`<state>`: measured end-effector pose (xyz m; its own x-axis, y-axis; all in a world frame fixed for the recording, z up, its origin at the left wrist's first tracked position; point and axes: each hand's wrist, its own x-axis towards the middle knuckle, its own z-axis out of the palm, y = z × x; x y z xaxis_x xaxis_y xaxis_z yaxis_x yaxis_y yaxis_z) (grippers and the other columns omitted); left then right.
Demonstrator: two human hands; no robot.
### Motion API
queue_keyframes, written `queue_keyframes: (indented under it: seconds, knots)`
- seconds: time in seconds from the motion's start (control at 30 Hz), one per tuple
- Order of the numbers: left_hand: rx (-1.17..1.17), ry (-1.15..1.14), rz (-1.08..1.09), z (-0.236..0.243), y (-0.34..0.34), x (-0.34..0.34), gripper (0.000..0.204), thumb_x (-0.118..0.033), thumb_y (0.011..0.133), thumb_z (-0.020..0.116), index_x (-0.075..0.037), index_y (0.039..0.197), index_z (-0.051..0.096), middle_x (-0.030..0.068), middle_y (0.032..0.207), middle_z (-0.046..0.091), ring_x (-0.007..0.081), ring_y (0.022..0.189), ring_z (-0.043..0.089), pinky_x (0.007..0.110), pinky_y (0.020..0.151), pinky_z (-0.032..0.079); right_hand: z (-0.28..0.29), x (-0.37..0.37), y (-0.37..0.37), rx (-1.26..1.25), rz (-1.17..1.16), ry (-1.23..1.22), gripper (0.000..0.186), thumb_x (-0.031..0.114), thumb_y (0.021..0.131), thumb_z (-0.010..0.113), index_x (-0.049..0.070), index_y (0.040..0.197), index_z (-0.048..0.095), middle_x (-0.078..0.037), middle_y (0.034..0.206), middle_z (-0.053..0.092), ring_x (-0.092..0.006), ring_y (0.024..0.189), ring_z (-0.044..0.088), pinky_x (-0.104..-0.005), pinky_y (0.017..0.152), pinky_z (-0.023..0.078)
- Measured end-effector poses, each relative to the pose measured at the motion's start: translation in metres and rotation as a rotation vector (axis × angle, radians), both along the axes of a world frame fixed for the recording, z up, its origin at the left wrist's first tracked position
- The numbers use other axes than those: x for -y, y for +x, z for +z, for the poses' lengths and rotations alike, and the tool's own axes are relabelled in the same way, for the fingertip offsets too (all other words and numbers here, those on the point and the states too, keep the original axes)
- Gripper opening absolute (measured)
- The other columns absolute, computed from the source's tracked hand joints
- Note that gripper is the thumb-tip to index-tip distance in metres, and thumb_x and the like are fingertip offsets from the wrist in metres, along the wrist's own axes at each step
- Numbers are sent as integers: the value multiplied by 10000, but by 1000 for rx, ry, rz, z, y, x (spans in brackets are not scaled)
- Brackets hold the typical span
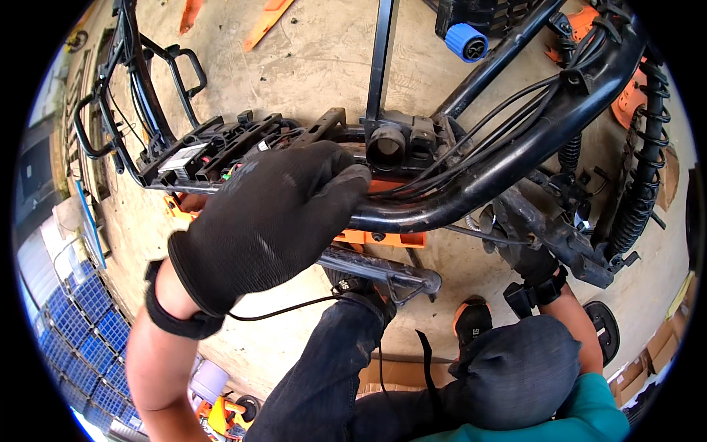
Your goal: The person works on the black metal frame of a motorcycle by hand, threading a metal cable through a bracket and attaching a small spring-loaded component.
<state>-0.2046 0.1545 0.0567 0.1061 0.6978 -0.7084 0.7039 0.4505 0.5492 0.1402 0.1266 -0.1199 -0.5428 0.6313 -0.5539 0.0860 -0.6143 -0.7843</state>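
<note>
A black tubular vehicle frame (434, 210) stretches across the view in front of me. My left hand (265, 217), in a black knit glove, is closed over its middle, thumb pressed toward the curled index finger. Whatever lies inside that grip is hidden. Just right of the thumb are a short round tube end (386, 147) and a bundle of black cables (479, 155). Lower right, my gloved right hand (526, 254) reaches in beside a dark suspension arm (530, 221). Its fingers curl near a thin cable (490, 237), partly hidden, so what they hold is unclear.
A coil-spring shock absorber (639, 177) stands at the right. Electrical parts (195, 158) sit in the frame's left section. A blue cap (467, 43) shows above, an orange bracket (401, 239) below. A footrest bar (379, 271) juts near my legs. Blue crates (81, 317) stand left.
</note>
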Motion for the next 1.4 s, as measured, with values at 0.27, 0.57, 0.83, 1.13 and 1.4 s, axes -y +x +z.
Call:
queue_keyframes:
  seconds: [0.27,0.57,0.83,1.13,1.4]
  knots:
    - [245,-361,163,-9,-20,-25,587,-552,963,408,-39,1175,598,72,749,646,83,488,557,200,409,428,-12,8,2,-73,-50,26,363,395,986,473,90,1180,495,-53,794,564,-125,611,541,-262,511,442]
    - [214,-390,161,-18,6,-56,470,-353,978,501,49,1208,576,118,915,688,106,668,644,200,512,489,-10,10,6,-39,-158,-24,394,414,972,497,93,1201,508,-24,776,549,-112,579,509,-259,496,430]
    - [54,-223,-212,-30,6,-48,440,-282,970,484,-2,1309,486,150,958,650,155,770,655,258,676,533,-6,8,1,107,2,163,385,413,970,495,93,1184,517,-24,771,554,-111,567,510,-259,478,431]
    - [-21,163,-566,-24,5,-40,580,-35,798,603,-30,1356,445,184,1103,585,271,909,646,325,789,547,-13,11,13,-170,-148,-101,538,507,970,428,20,1161,556,-112,916,622,-168,681,585,-277,600,472]
    - [-17,381,-1203,-61,-18,-39,304,-73,781,630,-10,1078,627,135,912,619,269,864,635,348,738,528,-21,16,14,-85,-89,61,406,381,988,448,47,1198,545,-72,871,592,-145,674,563,-273,573,465]
